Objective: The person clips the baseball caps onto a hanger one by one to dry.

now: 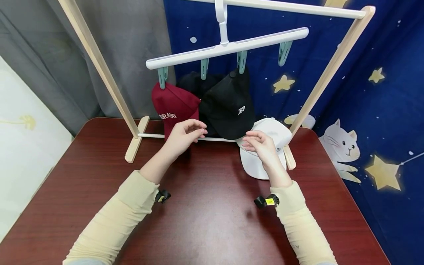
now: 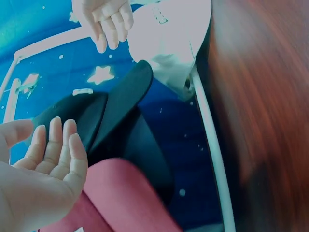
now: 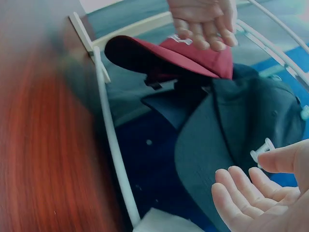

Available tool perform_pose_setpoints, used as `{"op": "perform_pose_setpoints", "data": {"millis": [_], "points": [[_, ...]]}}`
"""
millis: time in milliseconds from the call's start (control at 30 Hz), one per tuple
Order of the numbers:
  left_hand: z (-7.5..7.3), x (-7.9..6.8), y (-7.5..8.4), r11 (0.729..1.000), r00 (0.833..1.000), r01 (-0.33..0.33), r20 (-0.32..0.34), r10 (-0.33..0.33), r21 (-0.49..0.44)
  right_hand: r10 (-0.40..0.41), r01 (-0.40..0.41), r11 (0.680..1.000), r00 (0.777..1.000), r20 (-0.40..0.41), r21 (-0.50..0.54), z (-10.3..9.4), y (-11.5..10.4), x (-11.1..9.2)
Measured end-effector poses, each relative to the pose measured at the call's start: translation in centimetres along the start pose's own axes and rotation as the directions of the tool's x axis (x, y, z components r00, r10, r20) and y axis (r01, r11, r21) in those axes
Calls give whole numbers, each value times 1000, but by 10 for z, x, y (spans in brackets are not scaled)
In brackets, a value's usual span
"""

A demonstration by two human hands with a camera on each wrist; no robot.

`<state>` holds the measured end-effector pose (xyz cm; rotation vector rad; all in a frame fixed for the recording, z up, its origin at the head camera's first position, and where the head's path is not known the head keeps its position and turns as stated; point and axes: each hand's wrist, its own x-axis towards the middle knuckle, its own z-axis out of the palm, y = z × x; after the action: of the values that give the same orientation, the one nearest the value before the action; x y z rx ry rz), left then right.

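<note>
My left hand (image 1: pixel 185 135) hovers in front of a dark red cap (image 1: pixel 173 101), fingers loosely bent and holding nothing. My right hand (image 1: pixel 262 145) is in the air by the brim of a black cap (image 1: pixel 228 103) with a white letter P; its fingers are relaxed and nothing is in them. Behind that cap hangs another dark cap (image 1: pixel 187 81), mostly hidden. Below and behind my right hand, a white cap (image 1: pixel 273 132) rests at the table's back right. Both palms face inward in the wrist views.
A white hanger (image 1: pixel 232 47) hangs tilted from a wooden rack (image 1: pixel 334 66). Several green clips hang from it; the rightmost clip (image 1: pixel 285 53) grips nothing. A white lower bar (image 1: pixel 152 135) crosses the back of the brown table (image 1: pixel 212 221). Grey and blue star-patterned curtains stand behind.
</note>
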<state>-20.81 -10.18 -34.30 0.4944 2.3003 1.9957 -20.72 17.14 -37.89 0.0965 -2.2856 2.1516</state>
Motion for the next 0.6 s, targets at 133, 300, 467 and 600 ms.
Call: {"op": "perform_pose_setpoints", "data": {"millis": [133, 300, 467, 600], "points": [[10, 2, -2, 1000, 1000, 26, 6, -26, -9, 5, -5, 1000, 1000, -30, 11, -12, -1, -2], [19, 5, -8, 999, 999, 43, 8, -43, -10, 20, -20, 1000, 998, -60, 2, -25, 0, -6], [28, 5, -13, 998, 998, 64, -1, -64, -20, 35, -38, 999, 994, -103, -27, -37, 3, -9], [35, 6, -18, 995, 997, 80, -10, -81, -66, 50, -54, 998, 988, -148, -24, -46, 4, -12]]}}
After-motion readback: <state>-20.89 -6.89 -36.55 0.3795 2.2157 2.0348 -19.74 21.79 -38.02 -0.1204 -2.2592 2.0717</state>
